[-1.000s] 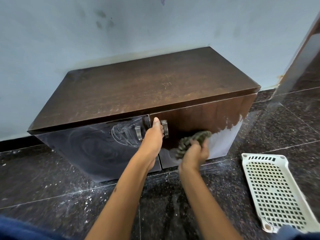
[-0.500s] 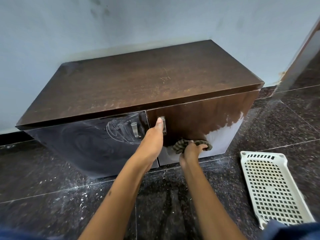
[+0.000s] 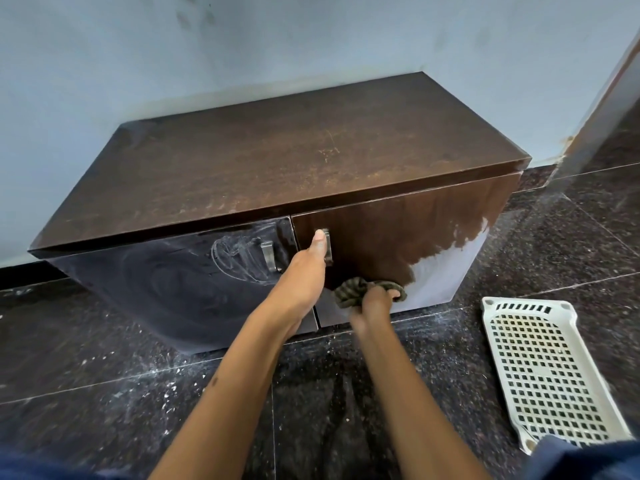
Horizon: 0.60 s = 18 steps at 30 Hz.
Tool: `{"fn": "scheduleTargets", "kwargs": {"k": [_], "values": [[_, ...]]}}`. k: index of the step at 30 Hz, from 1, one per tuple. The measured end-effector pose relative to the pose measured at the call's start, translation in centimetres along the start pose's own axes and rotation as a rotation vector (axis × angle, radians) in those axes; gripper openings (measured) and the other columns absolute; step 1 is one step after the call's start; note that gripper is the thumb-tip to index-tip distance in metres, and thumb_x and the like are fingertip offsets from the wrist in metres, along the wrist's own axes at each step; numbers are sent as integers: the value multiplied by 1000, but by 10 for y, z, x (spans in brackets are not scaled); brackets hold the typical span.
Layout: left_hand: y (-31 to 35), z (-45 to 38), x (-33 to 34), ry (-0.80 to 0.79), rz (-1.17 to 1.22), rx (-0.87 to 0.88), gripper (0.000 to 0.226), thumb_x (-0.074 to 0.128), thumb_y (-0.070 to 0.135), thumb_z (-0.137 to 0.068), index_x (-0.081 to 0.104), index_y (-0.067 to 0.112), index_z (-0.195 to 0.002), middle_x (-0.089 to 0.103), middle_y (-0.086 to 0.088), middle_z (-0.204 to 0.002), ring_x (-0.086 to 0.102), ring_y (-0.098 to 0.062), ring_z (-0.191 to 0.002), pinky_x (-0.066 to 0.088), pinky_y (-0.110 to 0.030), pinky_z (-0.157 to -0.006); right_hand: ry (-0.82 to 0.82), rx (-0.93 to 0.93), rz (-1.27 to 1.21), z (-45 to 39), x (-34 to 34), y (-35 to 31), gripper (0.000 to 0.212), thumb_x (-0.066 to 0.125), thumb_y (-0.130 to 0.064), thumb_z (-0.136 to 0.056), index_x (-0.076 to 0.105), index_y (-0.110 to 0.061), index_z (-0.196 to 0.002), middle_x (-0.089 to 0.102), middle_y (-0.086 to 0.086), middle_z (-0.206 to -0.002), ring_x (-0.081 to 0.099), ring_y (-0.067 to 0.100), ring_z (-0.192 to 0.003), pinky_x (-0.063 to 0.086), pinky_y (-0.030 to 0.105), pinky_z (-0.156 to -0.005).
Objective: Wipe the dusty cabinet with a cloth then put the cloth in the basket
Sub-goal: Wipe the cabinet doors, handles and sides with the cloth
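Gripping a bunched cloth (image 3: 360,289) in the right hand (image 3: 373,304), I am pressing it against the lower part of the right door (image 3: 398,233) of the cabinet (image 3: 277,168), just left of a pale dusty patch (image 3: 446,271) at the door's lower right corner. The left hand (image 3: 304,275) is resting on the door fronts at the centre seam, thumb extended up beside the right handle (image 3: 327,245); I cannot tell whether its fingers are curling round anything. The left handle (image 3: 268,255) is sitting just left of that hand, amid dust smears on the left door (image 3: 173,282). The basket (image 3: 540,368) is lying on the dark floor (image 3: 104,375), right of the cabinet and nearer, apart from both hands.
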<state>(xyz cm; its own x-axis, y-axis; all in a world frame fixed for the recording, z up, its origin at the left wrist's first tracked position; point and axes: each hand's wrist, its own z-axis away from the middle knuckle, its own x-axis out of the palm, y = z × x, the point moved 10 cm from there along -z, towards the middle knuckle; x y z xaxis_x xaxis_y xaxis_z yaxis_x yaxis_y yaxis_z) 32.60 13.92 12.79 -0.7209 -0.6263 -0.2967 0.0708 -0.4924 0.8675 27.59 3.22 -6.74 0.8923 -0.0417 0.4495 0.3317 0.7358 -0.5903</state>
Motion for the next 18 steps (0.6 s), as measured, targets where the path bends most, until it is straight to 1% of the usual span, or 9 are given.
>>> {"fn": "scheduleTargets", "kwargs": {"k": [2, 4, 7, 11, 13, 14, 16, 17, 18], "values": [[-2, -1, 0, 6, -10, -2, 82, 20, 69, -85, 28, 17, -147, 31, -1, -153, 32, -18, -139, 18, -45, -117, 54, -37, 8, 22, 0, -21, 44, 24, -13, -102, 23, -28, -143, 41, 11, -137, 54, 31, -114, 49, 38, -91], [-1, -1, 0, 17, -5, -3, 76, 20, 66, -89, 29, 17, -147, 32, -1, -152, 32, -17, -138, 19, -44, -117, 58, -291, 88, 54, 17, -58, 67, 32, -10, -101, -6, -34, -150, 4, 4, -159, 21, 30, -142, 27, 45, -113], [1, -2, 1, 47, -7, -6, 67, 19, 59, -95, 31, 17, -146, 34, -1, -151, 34, -17, -138, 20, -41, -116, 25, -628, 277, 102, 44, -74, 58, 28, -29, -103, -7, -32, -150, -12, -5, -159, 0, 15, -145, 12, 31, -115], [4, 3, 6, 55, -28, -27, 65, 16, 58, -96, 30, 20, -147, 33, 3, -151, 31, -15, -139, 17, -39, -117, 114, -824, 391, 104, 29, -83, 58, 17, -43, -98, -2, -28, -150, -6, -3, -159, 4, 16, -146, 12, 34, -115], [5, 6, 6, 65, -44, -40, 65, 15, 58, -96, 29, 21, -147, 34, 3, -151, 31, -15, -139, 15, -38, -115, 177, -683, 358, 59, 3, -84, 57, 20, -40, -100, -2, -28, -151, 5, 2, -159, 28, 22, -137, 30, 38, -108], [6, 8, 7, 68, -46, -43, 64, 15, 57, -96, 29, 21, -147, 34, 3, -151, 31, -15, -139, 15, -38, -114, 214, -534, 326, 29, -14, -83, 56, 22, -42, -99, 7, -29, -151, 25, 7, -151, 43, 23, -122, 43, 35, -94], [8, 14, 8, 65, -43, -47, 63, 16, 56, -97, 28, 20, -147, 34, 1, -151, 29, -16, -140, 16, -37, -114, 199, -294, 244, -2, -30, -88, 54, 20, -51, -96, 48, -21, -130, 56, 9, -109, 58, 21, -79, 48, 26, -64], [10, 16, 9, 66, -51, -47, 63, 16, 56, -97, 27, 20, -147, 33, 0, -152, 28, -17, -140, 16, -37, -114, 194, -240, 237, -5, -30, -92, 50, 18, -52, -97, 56, -21, -110, 57, 8, -99, 57, 20, -70, 48, 25, -61], [12, 18, 9, 74, -70, -50, 63, 16, 55, -97, 27, 19, -147, 32, -1, -152, 28, -19, -140, 17, -37, -113, 208, -242, 212, 3, -25, -97, 42, 19, -46, -100, 53, -27, -115, 56, 9, -111, 60, 21, -82, 50, 29, -69]]}}
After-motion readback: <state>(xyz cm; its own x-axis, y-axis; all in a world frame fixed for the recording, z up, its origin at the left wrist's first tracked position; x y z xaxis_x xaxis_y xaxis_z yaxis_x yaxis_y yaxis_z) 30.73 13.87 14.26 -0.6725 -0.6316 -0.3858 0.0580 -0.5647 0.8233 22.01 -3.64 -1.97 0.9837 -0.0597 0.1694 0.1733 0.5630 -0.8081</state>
